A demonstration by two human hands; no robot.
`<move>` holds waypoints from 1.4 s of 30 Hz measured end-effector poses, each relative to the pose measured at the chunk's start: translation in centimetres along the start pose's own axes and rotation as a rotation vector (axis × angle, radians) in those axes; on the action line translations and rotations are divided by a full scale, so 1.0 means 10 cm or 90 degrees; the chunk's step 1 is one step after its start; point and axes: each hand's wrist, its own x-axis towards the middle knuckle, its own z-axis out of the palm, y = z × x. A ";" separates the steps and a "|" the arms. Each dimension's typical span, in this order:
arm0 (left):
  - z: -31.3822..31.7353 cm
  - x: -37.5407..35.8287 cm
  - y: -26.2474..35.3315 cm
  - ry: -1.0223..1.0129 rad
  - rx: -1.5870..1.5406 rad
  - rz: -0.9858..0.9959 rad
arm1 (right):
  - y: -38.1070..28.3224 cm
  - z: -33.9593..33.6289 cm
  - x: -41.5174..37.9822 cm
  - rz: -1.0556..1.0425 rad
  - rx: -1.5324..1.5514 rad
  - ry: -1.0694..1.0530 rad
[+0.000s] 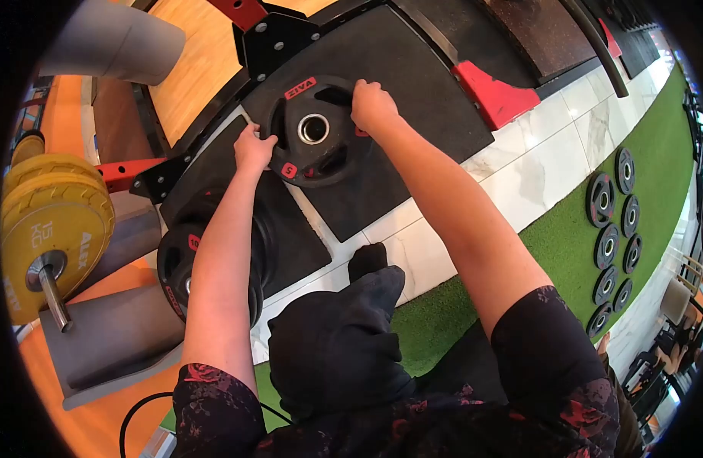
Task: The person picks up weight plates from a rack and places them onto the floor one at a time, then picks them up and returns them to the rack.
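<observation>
A black weight plate (332, 156) with red labels reading ZIVA and 5 lies over the black mat, its metal-ringed hole facing up. My left hand (254, 149) grips the plate's left edge, with the thumb on the rim. At the plate's upper right edge, my right hand (373, 107) is closed on the rim. Below my left forearm, partly covered by it, is a stack of black plates (176, 263), the top one marked 10.
Yellow plates (54, 221) sit on a bar at the left. Red and black rack feet (493, 95) stand near the black mats (412, 99). Several small black plates (607, 244) rest on green turf (550, 244) at the right. A person's hand (603, 342) shows at lower right.
</observation>
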 end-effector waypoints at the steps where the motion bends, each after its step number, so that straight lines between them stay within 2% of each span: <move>1: 0.06 0.05 -0.08 0.016 0.012 0.024 | 0.01 0.02 0.01 0.008 -0.001 -0.001; 3: 0.10 0.03 -0.12 0.062 0.049 0.077 | 0.11 0.08 -0.03 -0.006 0.080 0.005; 5: 0.28 0.43 -0.51 0.010 0.092 0.110 | 0.19 0.04 -0.08 -0.042 0.050 -0.050; 6: 0.13 0.15 -0.15 -0.054 0.027 0.016 | 0.21 -0.04 -0.14 0.011 0.090 -0.082; 7: 0.14 0.23 -0.17 -0.137 -0.131 -0.067 | 0.27 -0.15 -0.21 0.061 0.131 -0.109; 8: 0.04 0.06 0.11 -0.173 -0.188 -0.134 | 0.42 -0.24 -0.28 0.084 0.132 -0.097; 10: 0.05 0.04 0.30 -0.127 -0.104 -0.118 | 0.83 -0.51 -0.48 0.058 0.116 -0.075; 12: 0.20 0.04 0.56 0.081 0.167 0.104 | 1.44 -0.86 -0.75 0.086 0.121 -0.038; 13: 0.23 0.04 0.78 0.067 0.177 0.182 | 1.79 -1.05 -0.91 0.092 0.124 -0.013; 14: 0.27 -0.01 1.12 0.037 0.199 0.230 | 2.16 -1.25 -1.10 0.117 0.131 0.022; 15: 0.38 -0.04 1.40 -0.022 0.103 0.317 | 2.55 -1.46 -1.35 0.155 0.125 0.040; 16: 0.57 -0.06 1.73 -0.073 0.074 0.343 | 2.97 -1.67 -1.62 0.181 0.111 0.077; 17: 0.69 -0.25 2.17 -0.114 0.128 0.394 | 3.37 -1.84 -1.91 0.202 0.101 0.109; 19: 1.03 -1.09 3.05 -0.154 0.174 0.469 | 4.26 -2.12 -2.57 0.249 0.081 0.180; 22: 1.96 -2.00 3.92 -0.260 0.153 0.559 | 5.28 -2.65 -3.94 0.394 0.086 0.200; 24: 2.53 -3.09 4.34 -0.358 0.095 0.602 | 6.00 -2.72 -4.83 0.460 0.075 0.239; 25: 3.00 -3.37 4.40 -0.355 0.117 0.652 | 6.35 -2.66 -5.30 0.482 0.041 0.280; 28: 3.92 -4.95 4.37 -0.475 0.118 0.587 | 7.14 -2.42 -6.67 0.612 0.022 0.287; 31: 4.75 -6.33 4.06 -0.575 0.163 0.601 | 7.66 -2.02 -7.86 0.715 0.020 0.260; 33: 5.20 -7.10 3.76 -0.649 0.157 0.578 | 7.77 -1.75 -8.43 0.797 0.029 0.237; 38: 5.85 -8.41 2.91 -0.731 0.198 0.534 | 8.09 -1.01 -9.13 0.886 0.105 0.194; 41: 6.04 -8.83 2.53 -0.713 0.214 0.602 | 8.16 -0.81 -9.25 0.891 0.201 0.171; 42: 6.03 -8.95 2.53 -0.643 0.239 0.648 | 8.16 -0.81 -9.22 0.870 0.252 0.154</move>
